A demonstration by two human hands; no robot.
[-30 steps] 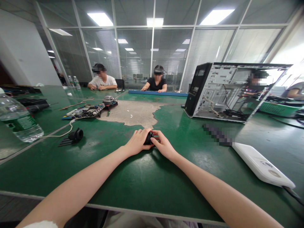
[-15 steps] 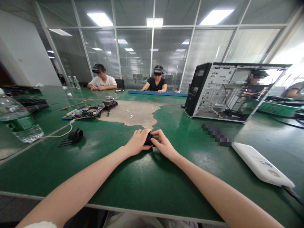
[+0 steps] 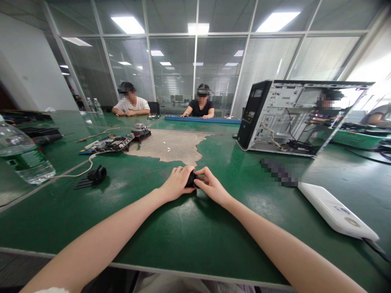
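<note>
A small black object [image 3: 191, 179] is held between both hands just above the green table [image 3: 183, 240], near the middle of the view. My left hand [image 3: 178, 182] wraps round its left side, the thumb beneath. From the right, my right hand [image 3: 211, 185] pinches its right edge with thumb and fingers. Much of the object is hidden by the fingers. To the left lies a black part with a round ring and prongs [image 3: 97, 174].
An open computer case [image 3: 256, 116] stands at the right, with a white power bank [image 3: 337, 211] nearer. Circuit boards [image 3: 110, 143] lie back left, and a water bottle [image 3: 26, 156] is at the far left. Two people sit across the table; others are at the right.
</note>
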